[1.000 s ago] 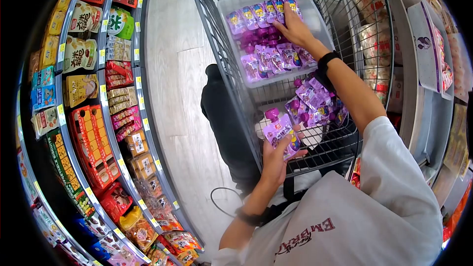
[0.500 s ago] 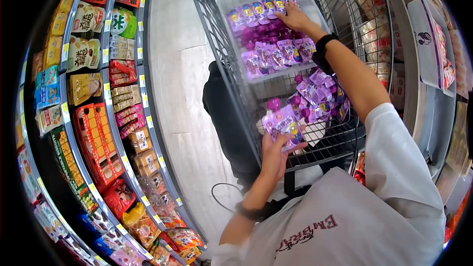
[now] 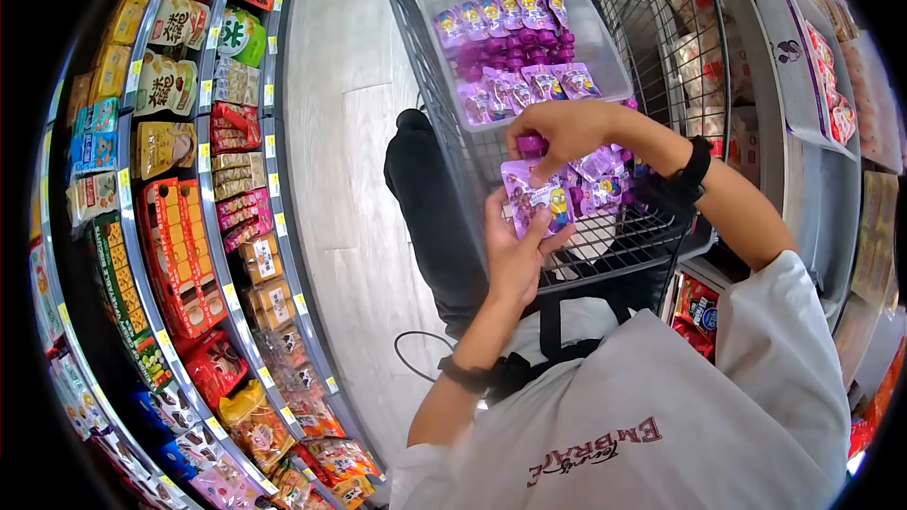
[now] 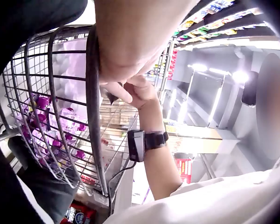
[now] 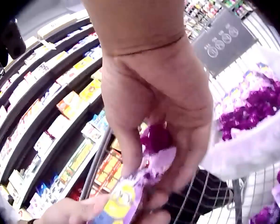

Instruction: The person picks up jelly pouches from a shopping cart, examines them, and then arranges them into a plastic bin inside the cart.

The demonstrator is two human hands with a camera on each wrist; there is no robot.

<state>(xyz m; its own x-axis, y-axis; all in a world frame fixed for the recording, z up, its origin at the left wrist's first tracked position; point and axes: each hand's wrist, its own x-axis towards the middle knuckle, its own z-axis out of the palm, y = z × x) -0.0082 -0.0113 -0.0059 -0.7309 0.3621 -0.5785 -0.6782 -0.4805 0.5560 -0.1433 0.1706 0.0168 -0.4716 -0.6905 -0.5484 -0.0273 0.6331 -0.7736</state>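
Observation:
My left hand point(image 3: 515, 260) grips a purple spouted pouch point(image 3: 540, 200) with a yellow cartoon figure, thumb across its front, close over the near end of the cart point(image 3: 605, 269). From above, my right hand point(image 3: 567, 127) reaches to the pouch's top. In the right wrist view its thumb and fingers curl round the neck below the dark purple cap point(image 5: 156, 138). A translucent plastic bin point(image 3: 602, 42) in the cart holds two rows of similar pouches, their caps facing inward. More loose pouches point(image 3: 600, 170) lie in the cart beside the held one, partly behind my right forearm.
Shelves of packaged snacks point(image 3: 175, 255) line the left, across a strip of pale floor point(image 3: 350, 170). At right, close by the cart, stands a shelf with a white display box point(image 3: 798, 57) and bagged goods.
My right hand has left the far row in the bin and come back toward me to the pouch in my left hand. The left hand still holds that pouch.

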